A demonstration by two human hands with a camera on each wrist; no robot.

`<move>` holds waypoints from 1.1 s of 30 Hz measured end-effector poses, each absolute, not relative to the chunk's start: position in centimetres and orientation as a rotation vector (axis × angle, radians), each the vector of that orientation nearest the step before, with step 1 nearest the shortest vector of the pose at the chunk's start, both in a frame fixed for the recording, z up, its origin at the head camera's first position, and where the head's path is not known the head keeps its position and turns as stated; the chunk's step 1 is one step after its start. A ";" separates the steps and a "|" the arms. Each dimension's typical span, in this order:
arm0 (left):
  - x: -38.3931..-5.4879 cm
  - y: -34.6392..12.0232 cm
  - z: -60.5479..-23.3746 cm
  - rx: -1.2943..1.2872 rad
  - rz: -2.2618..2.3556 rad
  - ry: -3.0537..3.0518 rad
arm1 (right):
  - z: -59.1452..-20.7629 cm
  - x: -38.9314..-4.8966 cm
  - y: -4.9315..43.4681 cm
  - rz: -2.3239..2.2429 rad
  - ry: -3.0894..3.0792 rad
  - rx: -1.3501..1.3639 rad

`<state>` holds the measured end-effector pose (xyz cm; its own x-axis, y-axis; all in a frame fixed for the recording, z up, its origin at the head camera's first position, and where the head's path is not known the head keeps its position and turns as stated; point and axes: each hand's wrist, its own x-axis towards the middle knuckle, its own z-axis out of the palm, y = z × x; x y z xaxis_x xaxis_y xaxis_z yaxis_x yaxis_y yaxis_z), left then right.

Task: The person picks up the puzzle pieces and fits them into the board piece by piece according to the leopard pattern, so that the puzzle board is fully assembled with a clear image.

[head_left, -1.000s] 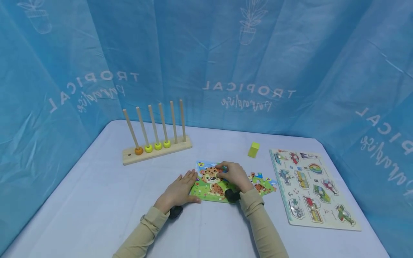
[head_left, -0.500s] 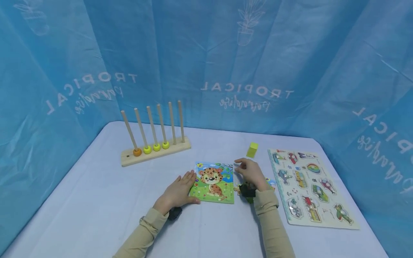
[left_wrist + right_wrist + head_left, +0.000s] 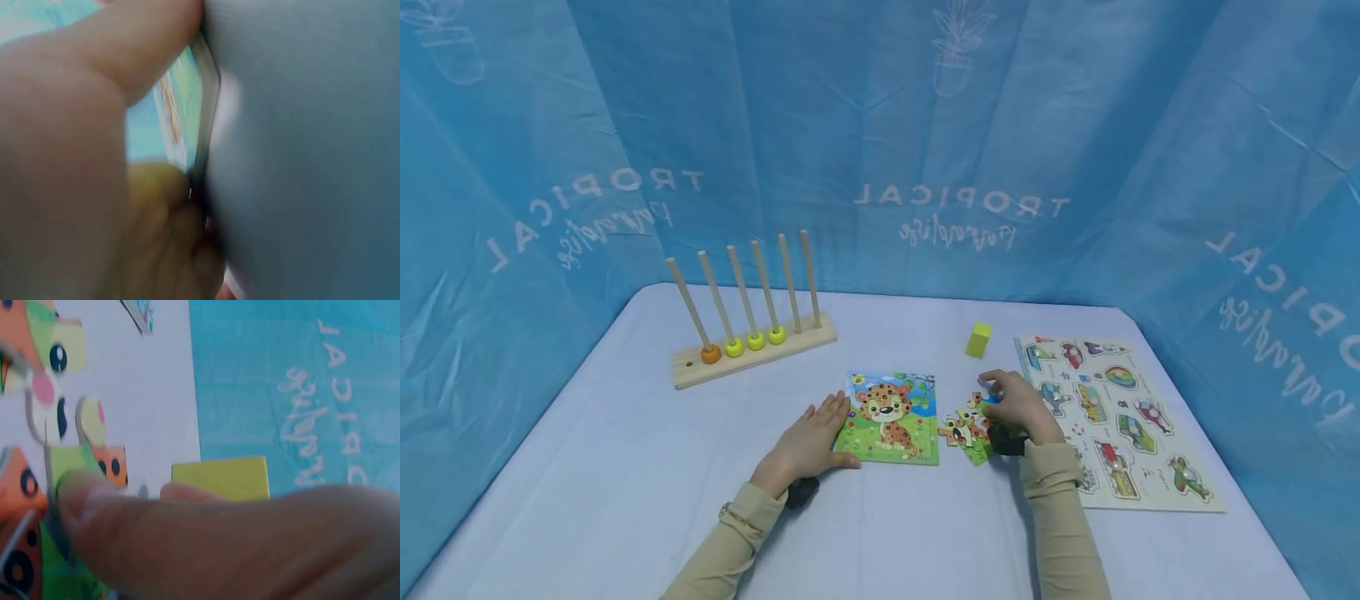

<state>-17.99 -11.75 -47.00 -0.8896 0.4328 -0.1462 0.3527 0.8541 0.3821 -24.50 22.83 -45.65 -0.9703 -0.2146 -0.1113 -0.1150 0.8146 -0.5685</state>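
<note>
My left hand (image 3: 807, 442) lies with fingers extended along the left edge of a square leopard puzzle board (image 3: 917, 446), the thumb at its lower left corner. In the left wrist view, that hand's fingers are against the board's edge (image 3: 209, 94). To the right of the board, loose jigsaw pieces (image 3: 958, 429) with leopard spots and green grass overlap in a pile. My right hand (image 3: 1021, 404) is over this pile, thumb and forefinger apart. In the right wrist view its thumb meets a green jigsaw piece (image 3: 65, 459). The hand hides part of the pile.
A yellow block (image 3: 978, 340) stands behind the right hand. At the right lies a peg puzzle board (image 3: 1165, 492) with vehicle pictures. A wooden peg stand (image 3: 805, 337) with one orange and several yellow beads is at the back left. A blue curtain (image 3: 850, 125) surrounds the table.
My right hand has moved right, from over the leopard board to the loose pieces, and uncovered the board's right side. The left hand has stayed at the board's left edge.
</note>
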 end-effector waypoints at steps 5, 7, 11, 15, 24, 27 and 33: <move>-18.1 -11.7 -47.1 0.592 0.514 2.798 | -45.6 -24.4 22.4 -0.838 2.824 -0.153; -18.1 -11.7 -47.2 0.593 0.511 2.807 | -45.7 -24.2 22.5 -0.837 2.831 -0.139; -17.9 -11.5 -47.2 0.587 0.533 2.808 | -45.7 -23.8 22.4 -0.835 2.847 -0.163; -17.6 -11.4 -47.0 0.584 0.533 2.809 | -45.8 -23.7 22.1 -0.837 2.859 -0.149; -17.4 -10.8 -46.2 0.501 0.507 2.782 | -46.1 -24.1 21.6 -1.019 2.943 -0.170; -17.3 -10.8 -46.0 0.485 0.501 2.781 | -45.9 -24.1 20.8 -1.138 2.933 -0.199; -17.4 -10.9 -45.9 0.506 0.494 2.795 | -45.4 -23.8 18.1 -1.294 2.764 -0.311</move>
<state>-17.39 -10.87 -45.90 -0.9062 0.3784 -0.1885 0.2909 0.8817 0.3715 -23.76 18.14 -45.38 -0.9768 -0.2134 0.0192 -0.1515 0.6243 -0.7664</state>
